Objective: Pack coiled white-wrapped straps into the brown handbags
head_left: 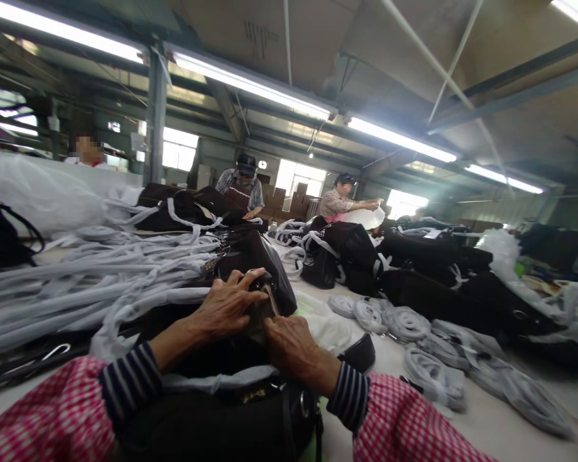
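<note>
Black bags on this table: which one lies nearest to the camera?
The bag between the checked sleeves, at the picture's bottom edge, showing a gold mark and a metal ring. The other black bags lie farther away.

Straps [91, 289] lie left of the nearest bag [212, 420], coils [407, 323] right (same table [486, 417]), more bags [351, 247] behind.

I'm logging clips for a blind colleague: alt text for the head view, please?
The left hand and right hand handle a black bag on a table strewn with more bags and pale straps, some coiled. Three people are farther back.
</note>
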